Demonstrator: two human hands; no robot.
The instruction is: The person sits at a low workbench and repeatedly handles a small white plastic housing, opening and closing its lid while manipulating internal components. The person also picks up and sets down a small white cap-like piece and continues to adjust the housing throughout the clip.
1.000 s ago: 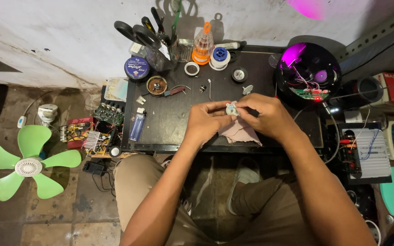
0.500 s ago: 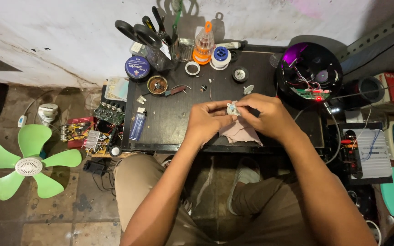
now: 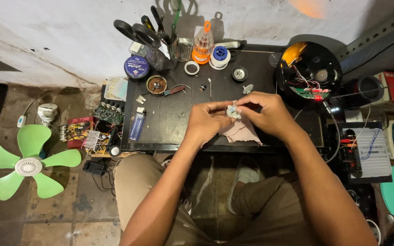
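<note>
both hands (image 3: 240, 116) pinch small round part (image 3: 233, 111) — above cloth (image 3: 242, 132)

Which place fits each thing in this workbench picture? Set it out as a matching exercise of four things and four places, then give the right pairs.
Things:
1. green fan blade
2. blue lighter
3. scissors
4. small round part

Places:
A. between the fingertips of the left hand and the right hand
B. on the floor, left of the table
C. upright in the tool holder at the back of the black table
D. flat on the table near its left edge

Pairs: 1-B, 2-D, 3-C, 4-A
</note>
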